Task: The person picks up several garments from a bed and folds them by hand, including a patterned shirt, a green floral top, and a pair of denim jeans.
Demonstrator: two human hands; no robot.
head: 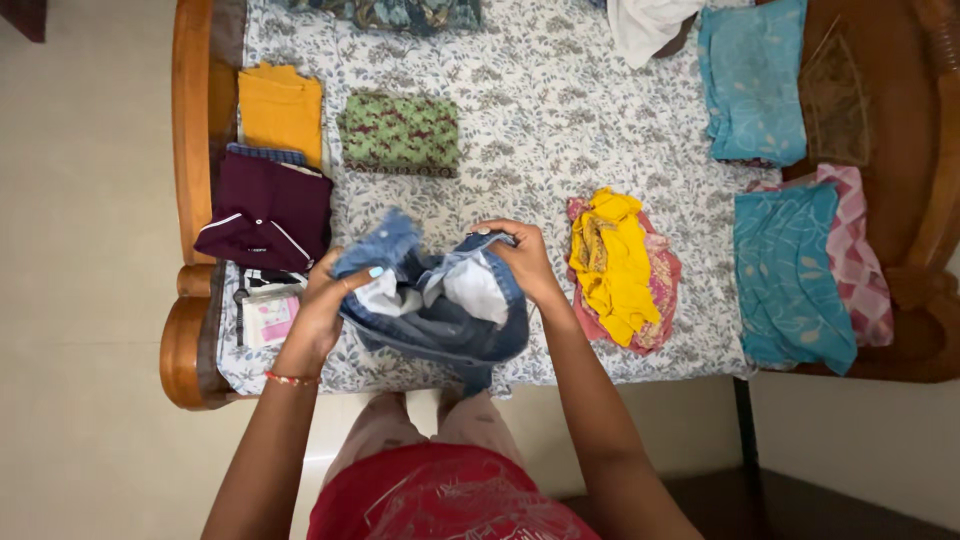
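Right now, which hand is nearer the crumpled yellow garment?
Right. The right hand grips the denim jeans just beside the yellow garment; the left hand holds the jeans' far side, farther away.

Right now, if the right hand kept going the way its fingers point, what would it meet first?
The right hand points left across the denim garment it grips. Past the denim, the left hand looks like the first thing in line, then the maroon shirt. Depth is hard to judge from above.
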